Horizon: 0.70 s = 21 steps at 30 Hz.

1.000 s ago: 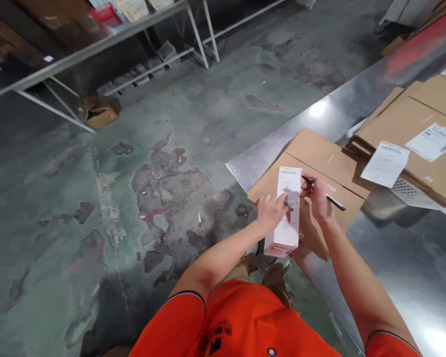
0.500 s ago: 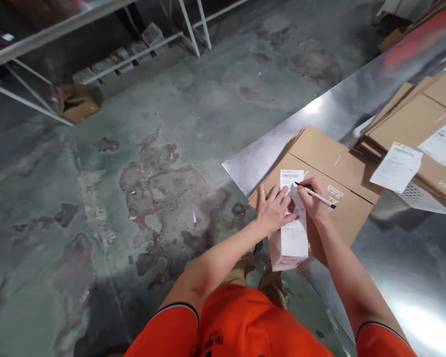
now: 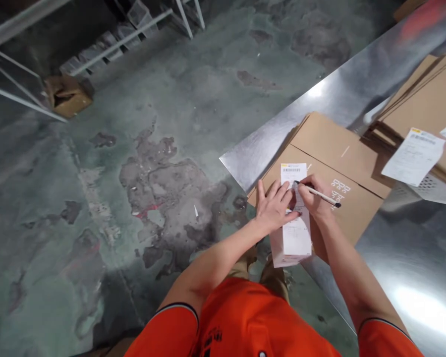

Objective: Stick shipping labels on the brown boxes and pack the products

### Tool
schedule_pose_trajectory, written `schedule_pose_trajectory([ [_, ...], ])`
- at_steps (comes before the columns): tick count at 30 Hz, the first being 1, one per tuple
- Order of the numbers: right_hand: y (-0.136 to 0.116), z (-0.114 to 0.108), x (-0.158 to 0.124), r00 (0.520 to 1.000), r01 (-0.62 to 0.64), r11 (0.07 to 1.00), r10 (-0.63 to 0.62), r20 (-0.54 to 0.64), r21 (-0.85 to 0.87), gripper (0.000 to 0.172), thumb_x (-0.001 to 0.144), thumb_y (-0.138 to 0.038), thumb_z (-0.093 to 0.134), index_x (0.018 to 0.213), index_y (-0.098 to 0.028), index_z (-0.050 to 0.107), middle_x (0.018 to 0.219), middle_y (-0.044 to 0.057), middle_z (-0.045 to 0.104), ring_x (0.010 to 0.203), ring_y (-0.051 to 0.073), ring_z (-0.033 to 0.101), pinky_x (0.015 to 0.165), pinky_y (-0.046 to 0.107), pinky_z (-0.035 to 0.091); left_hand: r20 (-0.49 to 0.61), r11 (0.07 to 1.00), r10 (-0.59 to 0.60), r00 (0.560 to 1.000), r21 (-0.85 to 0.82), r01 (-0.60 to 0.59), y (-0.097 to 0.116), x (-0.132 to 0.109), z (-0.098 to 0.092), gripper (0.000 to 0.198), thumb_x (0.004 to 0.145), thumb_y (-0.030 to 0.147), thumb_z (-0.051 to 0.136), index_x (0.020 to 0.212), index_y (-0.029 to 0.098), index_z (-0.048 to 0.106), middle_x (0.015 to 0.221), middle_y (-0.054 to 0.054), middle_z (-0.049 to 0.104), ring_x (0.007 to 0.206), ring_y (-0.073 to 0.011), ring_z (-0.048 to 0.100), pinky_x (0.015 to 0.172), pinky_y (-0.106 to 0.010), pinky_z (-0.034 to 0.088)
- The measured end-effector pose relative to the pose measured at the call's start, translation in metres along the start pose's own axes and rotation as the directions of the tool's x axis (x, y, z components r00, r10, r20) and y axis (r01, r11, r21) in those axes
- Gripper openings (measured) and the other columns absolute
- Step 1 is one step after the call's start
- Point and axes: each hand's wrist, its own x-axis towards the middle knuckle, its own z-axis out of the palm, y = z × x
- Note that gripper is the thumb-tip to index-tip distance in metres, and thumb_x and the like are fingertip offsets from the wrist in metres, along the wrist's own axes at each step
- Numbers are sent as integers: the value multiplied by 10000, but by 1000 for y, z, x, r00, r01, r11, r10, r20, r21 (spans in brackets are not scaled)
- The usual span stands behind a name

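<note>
The table (image 3: 384, 258) is bearing the cardboard (image 3: 332, 136), and the paper (image 3: 296, 238) is lying near its edge, running beneath the left hand (image 3: 273, 209) and beside the right hand (image 3: 315, 202). The left hand is pressing down with fingers spread, gripping nothing; the right hand is pinching the pen (image 3: 327, 198), its tip seemingly touching the paper's upper part. Writing is apparently under way: the paper is already lying steadied, but what is written, or remaining, is showing too small to tell
</note>
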Motion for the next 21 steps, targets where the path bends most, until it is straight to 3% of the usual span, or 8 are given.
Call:
schedule_pose_trajectory([
  [16,1,3,-1,999,-18,1000,18,-44,-1,106,726,-315,510,718,-223,563,629,24,598,573,186,517,583,343,441,6,1000,-1,1000,8,1,0,-1,-1,513,906,528,565,1314,218,597,1560,-122,450,1460,-363,340,1187,-736,-2],
  [21,7,3,-5,969,-66,998,62,-238,-8,78,725,-271,487,693,-220,536,643,22,586,594,178,514,617,337,448,-1,1000,-7,1000,-5,7,0,-1,-1,609,902,545,569,1430,247,515,1555,-113,459,1454,-362,349,1189,-724,-24],
])
